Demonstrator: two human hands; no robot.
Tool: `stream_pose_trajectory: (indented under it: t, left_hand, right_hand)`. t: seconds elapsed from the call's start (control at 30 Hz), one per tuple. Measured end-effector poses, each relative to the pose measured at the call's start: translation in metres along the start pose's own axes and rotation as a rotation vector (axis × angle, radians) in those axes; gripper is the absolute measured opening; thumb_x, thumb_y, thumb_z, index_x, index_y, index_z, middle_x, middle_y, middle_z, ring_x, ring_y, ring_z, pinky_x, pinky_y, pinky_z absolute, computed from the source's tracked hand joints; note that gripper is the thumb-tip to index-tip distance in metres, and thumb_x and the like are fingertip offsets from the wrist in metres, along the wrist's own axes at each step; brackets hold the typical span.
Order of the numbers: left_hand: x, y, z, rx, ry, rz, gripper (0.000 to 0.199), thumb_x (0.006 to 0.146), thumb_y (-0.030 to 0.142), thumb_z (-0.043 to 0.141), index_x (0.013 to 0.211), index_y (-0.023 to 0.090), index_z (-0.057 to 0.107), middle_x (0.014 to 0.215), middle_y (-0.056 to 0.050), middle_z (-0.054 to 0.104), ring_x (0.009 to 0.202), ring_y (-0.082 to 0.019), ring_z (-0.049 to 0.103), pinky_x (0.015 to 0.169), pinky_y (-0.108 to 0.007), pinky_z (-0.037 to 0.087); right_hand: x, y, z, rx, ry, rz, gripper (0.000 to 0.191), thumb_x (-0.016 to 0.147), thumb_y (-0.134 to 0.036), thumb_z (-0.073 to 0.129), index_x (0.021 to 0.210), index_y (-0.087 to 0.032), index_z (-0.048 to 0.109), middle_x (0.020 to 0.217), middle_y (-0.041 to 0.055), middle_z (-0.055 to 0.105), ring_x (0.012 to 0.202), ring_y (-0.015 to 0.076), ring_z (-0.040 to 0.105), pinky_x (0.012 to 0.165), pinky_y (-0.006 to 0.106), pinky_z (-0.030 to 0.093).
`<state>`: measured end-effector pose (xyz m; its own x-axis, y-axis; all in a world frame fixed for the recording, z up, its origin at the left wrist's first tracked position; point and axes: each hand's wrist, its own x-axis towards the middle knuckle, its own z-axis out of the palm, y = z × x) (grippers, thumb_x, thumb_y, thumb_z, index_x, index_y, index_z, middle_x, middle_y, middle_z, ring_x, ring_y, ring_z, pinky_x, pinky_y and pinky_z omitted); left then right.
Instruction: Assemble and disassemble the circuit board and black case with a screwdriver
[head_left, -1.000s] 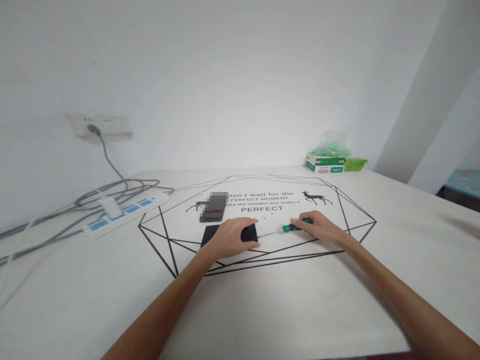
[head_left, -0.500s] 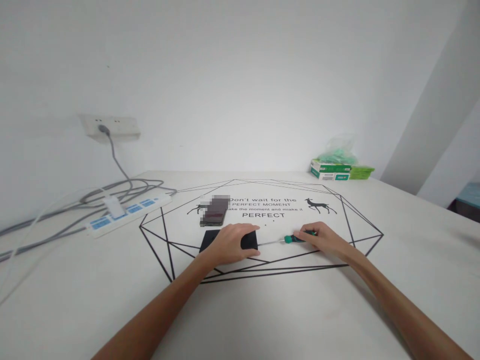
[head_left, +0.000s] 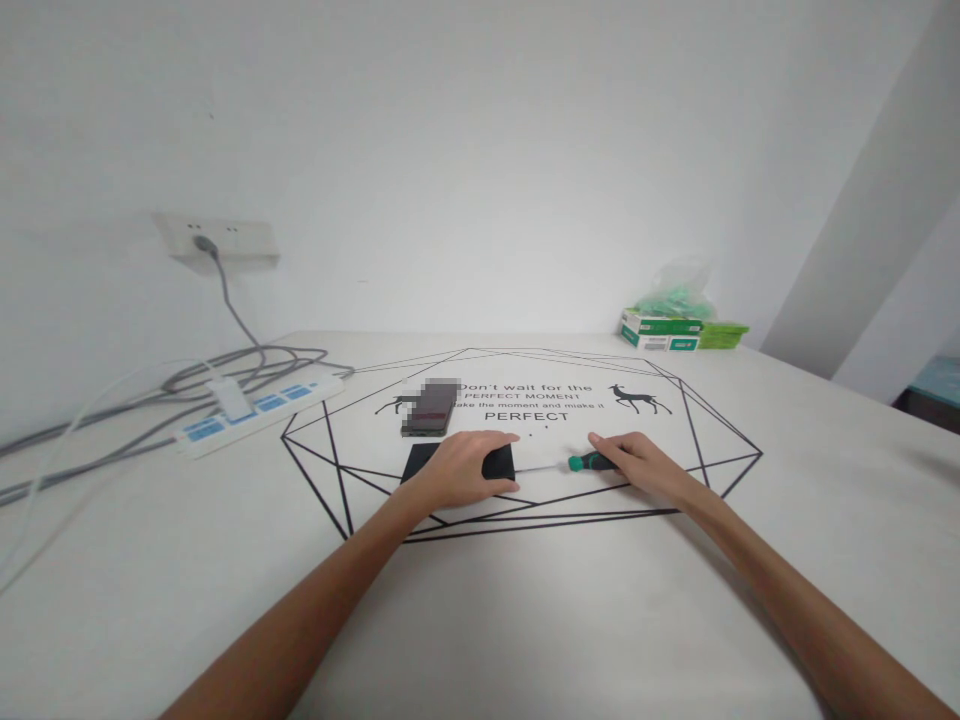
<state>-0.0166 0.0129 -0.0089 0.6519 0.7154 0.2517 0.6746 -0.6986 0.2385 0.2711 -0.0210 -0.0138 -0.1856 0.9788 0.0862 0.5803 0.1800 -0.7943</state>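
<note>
My left hand [head_left: 461,468] lies flat on a small black rectangular object [head_left: 498,463] on the white table, pressing it down. My right hand [head_left: 637,460] grips a green-handled screwdriver [head_left: 589,461] lying nearly level, its thin shaft pointing left toward the black object's right edge. Just beyond my left hand lies a dark phone-like device [head_left: 430,408], partly blurred.
A white power strip [head_left: 247,413] with grey cables sits at the left, plugged into a wall socket [head_left: 217,243]. Green and white boxes [head_left: 664,332] with a plastic bag stand at the far right. The table [head_left: 525,620] bears black geometric lines and printed text.
The view has shifted slightly. My right hand with the screwdriver has drawn a little closer to the black object; my left hand stays on it.
</note>
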Motion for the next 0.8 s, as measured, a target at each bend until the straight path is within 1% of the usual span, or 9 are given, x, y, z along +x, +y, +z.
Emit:
stream_pose_trajectory:
  t: [0.1,0.17,0.27,0.4,0.47,0.57,0.67,0.73,0.8]
  left_hand:
    - [-0.0002,0.0002,-0.0004,0.008,0.002,0.004,0.062,0.076,0.051,0.067,0.13,0.022,0.054,0.131,-0.007,0.06,0.12,-0.027,0.055,0.101,-0.038,0.041]
    - [-0.0003,0.0019,-0.002,0.011,-0.008,0.001,0.062,0.076,0.05,0.067,0.13,0.022,0.054,0.131,-0.007,0.06,0.12,-0.027,0.055,0.101,-0.038,0.041]
    - [-0.0005,0.0051,-0.0045,0.012,-0.016,-0.009,0.063,0.076,0.049,0.068,0.13,0.021,0.054,0.131,-0.007,0.059,0.12,-0.027,0.055,0.101,-0.038,0.041]
    - [-0.0014,0.0062,-0.0043,0.008,0.002,-0.018,0.064,0.075,0.05,0.068,0.13,0.02,0.055,0.132,-0.007,0.059,0.121,-0.028,0.055,0.102,-0.039,0.04]
    - [-0.0019,0.0057,-0.0034,0.006,0.011,-0.021,0.064,0.075,0.051,0.069,0.129,0.021,0.055,0.131,-0.007,0.059,0.12,-0.028,0.055,0.102,-0.039,0.041]
    - [-0.0021,0.0058,-0.003,0.006,0.018,-0.025,0.064,0.075,0.051,0.069,0.129,0.02,0.055,0.131,-0.007,0.06,0.12,-0.028,0.055,0.101,-0.039,0.041]
    - [-0.002,0.007,-0.0039,0.009,0.014,-0.026,0.065,0.075,0.05,0.069,0.13,0.019,0.055,0.131,-0.008,0.059,0.12,-0.028,0.055,0.102,-0.039,0.041]
    - [-0.0019,0.0076,-0.0045,0.011,0.01,-0.031,0.066,0.075,0.051,0.069,0.13,0.019,0.055,0.131,-0.008,0.059,0.12,-0.029,0.055,0.101,-0.039,0.041]
    - [-0.0019,0.0076,-0.0049,0.011,0.003,-0.037,0.065,0.074,0.051,0.069,0.13,0.019,0.055,0.132,-0.008,0.059,0.12,-0.028,0.055,0.101,-0.038,0.041]
  right_hand:
    - [-0.0013,-0.0022,-0.0001,0.06,-0.015,0.007,0.043,0.075,-0.061,0.061,0.075,-0.019,0.056,0.048,-0.0064,0.038,0.044,0.008,0.03,0.044,0.024,0.019]
    - [-0.0025,-0.0029,-0.0012,0.139,-0.058,0.047,0.042,0.07,-0.058,0.068,0.084,-0.021,0.055,0.045,-0.0087,0.038,0.04,0.0074,0.027,0.041,0.024,0.016]
    - [-0.0028,-0.0013,-0.0019,0.171,-0.07,0.051,0.043,0.071,-0.06,0.067,0.079,-0.02,0.053,0.045,-0.0092,0.034,0.039,0.007,0.025,0.04,0.024,0.015]
    - [-0.0016,0.0005,0.0007,0.018,-0.011,-0.019,0.052,0.079,-0.066,0.052,0.06,-0.018,0.046,0.05,-0.0058,0.033,0.046,0.0083,0.03,0.045,0.025,0.022]
    - [-0.0016,0.0,0.002,-0.027,0.025,-0.054,0.055,0.081,-0.068,0.047,0.057,-0.019,0.043,0.05,-0.0053,0.032,0.049,0.0092,0.031,0.048,0.025,0.024]
    - [-0.0033,-0.0011,0.0021,0.022,0.046,-0.065,0.05,0.08,-0.067,0.051,0.069,-0.019,0.051,0.05,-0.0061,0.035,0.047,0.0095,0.032,0.047,0.025,0.024]
    - [-0.0052,-0.0009,0.0009,0.096,-0.015,0.024,0.045,0.072,-0.062,0.065,0.086,-0.021,0.054,0.045,-0.0093,0.035,0.041,0.0086,0.028,0.043,0.023,0.02]
    - [-0.0046,-0.0001,0.0006,0.103,-0.024,0.055,0.045,0.07,-0.061,0.067,0.084,-0.021,0.053,0.044,-0.0099,0.034,0.039,0.0084,0.028,0.042,0.023,0.019]
    - [-0.0027,0.0007,0.0011,0.037,0.023,0.017,0.044,0.074,-0.062,0.062,0.076,-0.019,0.055,0.046,-0.0077,0.035,0.043,0.009,0.031,0.044,0.024,0.022]
